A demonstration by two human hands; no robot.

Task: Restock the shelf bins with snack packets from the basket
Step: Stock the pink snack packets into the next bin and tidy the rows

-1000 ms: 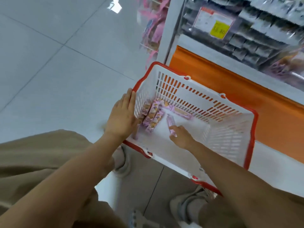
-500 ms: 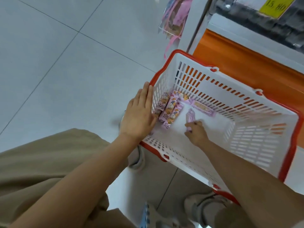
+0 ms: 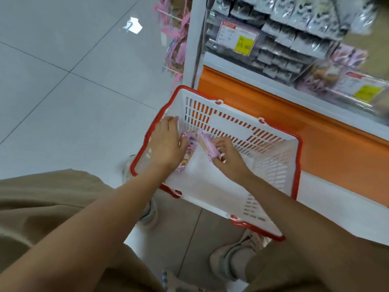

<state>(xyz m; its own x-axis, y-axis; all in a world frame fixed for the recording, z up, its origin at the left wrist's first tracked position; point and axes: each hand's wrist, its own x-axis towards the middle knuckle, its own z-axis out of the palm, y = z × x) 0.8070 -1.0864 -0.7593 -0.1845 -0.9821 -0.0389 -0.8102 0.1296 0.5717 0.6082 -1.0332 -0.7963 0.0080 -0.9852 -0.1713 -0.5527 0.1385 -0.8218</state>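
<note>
The shelf (image 3: 242,66) stands ahead on my right, with bins (image 3: 280,51) of dark packets above an orange base. The white, red-rimmed basket (image 3: 273,163) sits on the floor just beside that base. Both my hands are inside its left end. My left hand (image 3: 168,144) lies with straight fingers over the loose packets (image 3: 188,155) on the basket floor. My right hand (image 3: 228,160) has its fingers curled round a few pink packets (image 3: 207,144), held at a tilt; the blur hides how many. As I judge it, the slick wrappers could slide out of that bunched grip on the way up, or an end could catch the slotted wall and spill the lot.
</note>
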